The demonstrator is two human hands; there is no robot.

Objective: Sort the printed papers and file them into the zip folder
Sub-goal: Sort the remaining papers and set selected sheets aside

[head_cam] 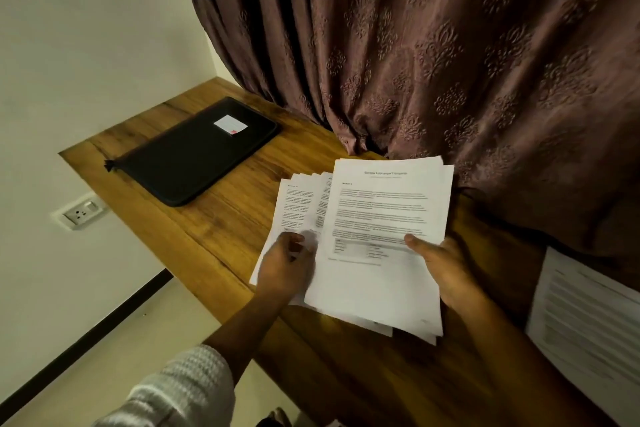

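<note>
Shows a black zip folder (194, 152) lying flat on a wooden desk (225, 218), back and left of the hands and well apart from them. Looks closed, contents hidden (zip pull (109, 165) poking out at the near-left corner). Rectangular with rounded corners, matte fabric-like cover, small white label (230, 124) with a red mark near the far edge.

Holds the printed papers (381, 211) over the desk's near edge in two lots, none in the folder. In the right hand (446, 270): a thick stack (377, 291) of white sheets, top page showing a centred title, paragraphs and a small table; thumb clamped on the front, fingers hidden behind. In the left hand (287, 267): a fan (299, 208) of several sheets, spread out from behind the stack's left side, curled fingers pinching its lower part, fingertips blurred.

At far right, flat on the desk: one more printed sheet (588, 315), cut by the frame edge. Behind: a heavy brown curtain (450, 45) in deep folds, embossed with floral medallions, reaching down to the desk. On the pale wall at left: a white socket plate (81, 211). Lower left: a pale knitted sleeve (180, 388) on the left arm
</note>
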